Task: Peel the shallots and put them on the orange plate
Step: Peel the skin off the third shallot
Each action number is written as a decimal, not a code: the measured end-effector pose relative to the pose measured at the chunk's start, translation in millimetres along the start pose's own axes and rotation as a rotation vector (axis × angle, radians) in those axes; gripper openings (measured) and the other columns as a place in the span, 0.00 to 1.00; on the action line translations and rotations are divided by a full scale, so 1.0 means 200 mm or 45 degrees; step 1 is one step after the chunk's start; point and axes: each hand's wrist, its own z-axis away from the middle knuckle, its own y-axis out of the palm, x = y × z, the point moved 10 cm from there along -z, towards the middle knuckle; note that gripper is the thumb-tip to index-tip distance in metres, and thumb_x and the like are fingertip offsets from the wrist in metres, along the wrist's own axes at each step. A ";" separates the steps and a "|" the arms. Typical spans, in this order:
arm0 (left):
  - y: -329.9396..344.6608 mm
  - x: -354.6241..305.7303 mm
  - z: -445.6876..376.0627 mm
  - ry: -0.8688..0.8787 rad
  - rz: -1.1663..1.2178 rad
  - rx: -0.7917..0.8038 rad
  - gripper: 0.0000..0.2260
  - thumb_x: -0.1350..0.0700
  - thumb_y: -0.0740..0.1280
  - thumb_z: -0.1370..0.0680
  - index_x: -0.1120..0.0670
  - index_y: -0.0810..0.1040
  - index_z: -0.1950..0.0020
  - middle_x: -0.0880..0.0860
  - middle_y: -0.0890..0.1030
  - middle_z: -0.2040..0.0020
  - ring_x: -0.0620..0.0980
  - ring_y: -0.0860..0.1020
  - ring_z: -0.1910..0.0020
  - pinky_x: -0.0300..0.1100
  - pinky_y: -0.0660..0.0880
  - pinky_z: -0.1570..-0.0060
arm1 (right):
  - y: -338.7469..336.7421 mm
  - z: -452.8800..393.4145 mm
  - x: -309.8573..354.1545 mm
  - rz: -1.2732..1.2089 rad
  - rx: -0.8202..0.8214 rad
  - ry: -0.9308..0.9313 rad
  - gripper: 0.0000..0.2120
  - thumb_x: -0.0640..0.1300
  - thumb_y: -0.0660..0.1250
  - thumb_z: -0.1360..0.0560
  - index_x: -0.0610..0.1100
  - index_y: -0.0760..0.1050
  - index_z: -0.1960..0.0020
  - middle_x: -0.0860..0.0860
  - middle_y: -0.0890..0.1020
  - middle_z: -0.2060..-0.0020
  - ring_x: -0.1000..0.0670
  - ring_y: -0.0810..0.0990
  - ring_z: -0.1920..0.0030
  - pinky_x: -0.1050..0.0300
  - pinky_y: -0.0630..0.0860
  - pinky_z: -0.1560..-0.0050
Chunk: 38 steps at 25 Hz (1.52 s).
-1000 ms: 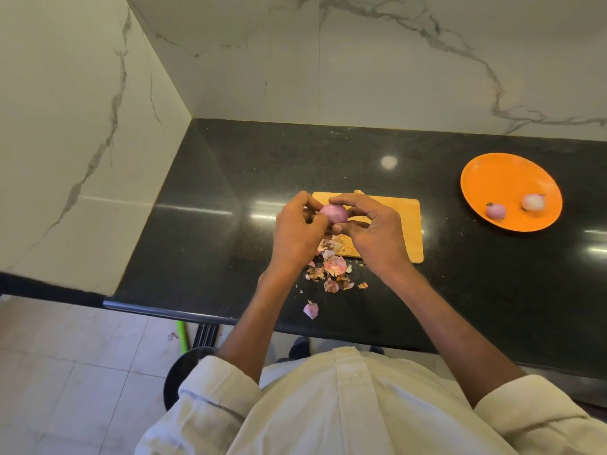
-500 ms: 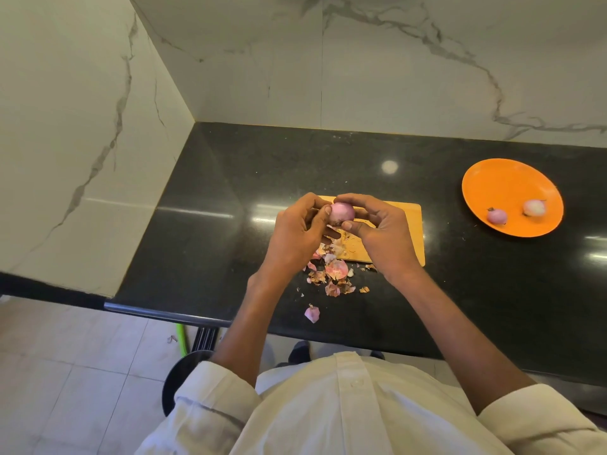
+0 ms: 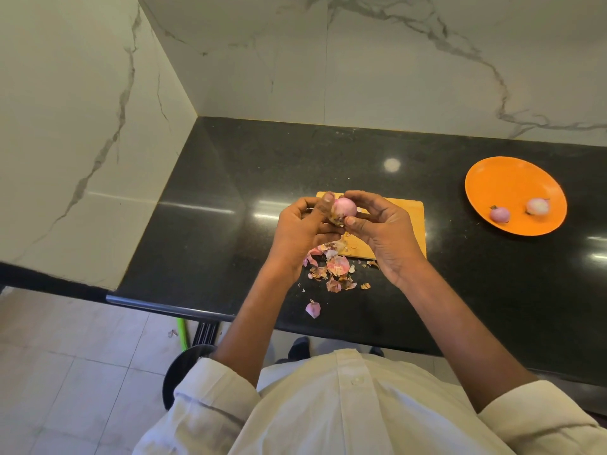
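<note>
Both hands, left point(image 3: 303, 229) and right point(image 3: 382, 229), grip one shallot point(image 3: 346, 207); two peeled shallots point(image 3: 499, 214) lie on the orange plate point(image 3: 505, 178).

Plate point(image 3: 512, 178) right of board point(image 3: 407, 211); peels point(image 3: 336, 267) before

The black counter point(image 3: 460, 290) lies bare between the wooden board point(image 3: 407, 218) and the orange plate point(image 3: 512, 182), giving a hand open passage rightward. On the plate, two shallots point(image 3: 500, 214) sit near its front edge; its back half is free. Loose peels point(image 3: 336, 267) litter the counter before the board. Marble walls point(image 3: 394, 60) close the back and left.
</note>
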 end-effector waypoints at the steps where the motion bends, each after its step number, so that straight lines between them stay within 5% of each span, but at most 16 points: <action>1: 0.00 0.02 0.00 -0.023 0.015 0.002 0.18 0.48 0.70 0.16 0.63 0.80 0.36 0.62 0.88 0.47 0.61 0.89 0.51 0.50 0.87 0.48 | 0.00 0.00 0.01 0.071 -0.003 -0.021 0.19 0.27 0.73 0.25 0.43 0.83 0.37 0.45 0.86 0.41 0.44 0.86 0.40 0.51 0.84 0.42; 8: -0.03 0.03 0.01 -0.073 0.007 -0.076 0.08 0.56 0.70 0.15 0.61 0.80 0.45 0.61 0.88 0.51 0.60 0.89 0.56 0.55 0.87 0.52 | 0.01 0.02 0.00 0.159 0.004 -0.006 0.19 0.26 0.71 0.23 0.40 0.82 0.35 0.47 0.86 0.41 0.49 0.86 0.40 0.54 0.84 0.43; 16: -0.05 0.12 -0.01 -0.165 0.241 -0.180 0.03 0.64 0.69 0.15 0.61 0.81 0.48 0.59 0.86 0.55 0.50 0.86 0.60 0.45 0.86 0.55 | 0.02 0.01 -0.14 -0.537 -0.085 0.329 0.16 0.32 0.67 0.20 0.38 0.79 0.33 0.41 0.86 0.39 0.44 0.86 0.40 0.51 0.85 0.44; 21: -0.15 0.04 -0.01 0.147 -0.542 -0.268 0.06 0.60 0.72 0.18 0.51 0.81 0.43 0.52 0.84 0.43 0.50 0.84 0.42 0.55 0.85 0.42 | -0.02 0.02 -0.16 -0.386 -0.240 0.355 0.15 0.31 0.70 0.20 0.40 0.81 0.34 0.44 0.87 0.43 0.50 0.88 0.49 0.57 0.83 0.53; 24: -0.09 -0.03 -0.01 0.292 -0.505 -0.091 0.11 0.52 0.73 0.18 0.44 0.82 0.36 0.48 0.83 0.40 0.48 0.83 0.39 0.55 0.83 0.39 | -0.01 0.02 -0.15 -0.315 -0.205 0.340 0.15 0.32 0.70 0.21 0.40 0.82 0.35 0.44 0.87 0.43 0.50 0.88 0.50 0.57 0.84 0.53; 27: -0.02 -0.05 0.01 0.320 -0.395 0.097 0.16 0.56 0.75 0.19 0.47 0.82 0.32 0.52 0.85 0.42 0.52 0.85 0.41 0.54 0.84 0.40 | 0.03 0.02 -0.14 -0.273 -0.117 0.340 0.14 0.35 0.71 0.20 0.41 0.83 0.36 0.44 0.87 0.42 0.48 0.88 0.47 0.55 0.85 0.49; 33: -0.04 -0.07 0.01 0.289 -0.358 0.052 0.14 0.58 0.73 0.17 0.55 0.82 0.31 0.54 0.89 0.43 0.51 0.88 0.45 0.53 0.85 0.41 | 0.01 0.01 -0.06 -0.092 -0.094 0.222 0.13 0.38 0.67 0.17 0.43 0.83 0.35 0.46 0.87 0.41 0.50 0.86 0.46 0.59 0.82 0.54; 38: 0.01 -0.16 0.05 0.464 -0.626 -0.052 0.16 0.53 0.77 0.20 0.54 0.83 0.34 0.49 0.88 0.44 0.44 0.87 0.45 0.47 0.86 0.43 | 0.02 0.00 -0.03 0.043 -0.089 0.142 0.11 0.38 0.68 0.17 0.45 0.84 0.37 0.48 0.87 0.41 0.48 0.86 0.43 0.58 0.83 0.52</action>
